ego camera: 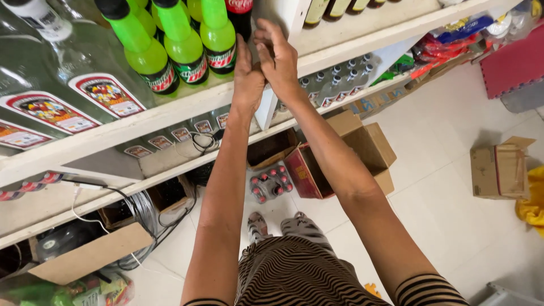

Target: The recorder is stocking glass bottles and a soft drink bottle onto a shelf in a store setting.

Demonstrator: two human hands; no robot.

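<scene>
Both my arms reach up to a white shelf (351, 42). My left hand (247, 76) rests at the shelf's front edge, just right of a row of green bottles (181, 48). My right hand (277, 56) lies against the left hand, its fingers spread over the white upright divider (286, 14). Neither hand holds anything that I can see. A dark bottle with a red label (240, 17) stands just behind my left fingertips. Large clear bottles (62, 85) with red and white labels stand at the far left of the same shelf.
Lower shelves hold rows of small clear bottles (334, 85). On the white tiled floor sit open cardboard boxes (362, 147), a shrink-wrapped pack of red-capped bottles (272, 182) and another box (501, 167) at the right. Cables (144, 209) hang at the lower left.
</scene>
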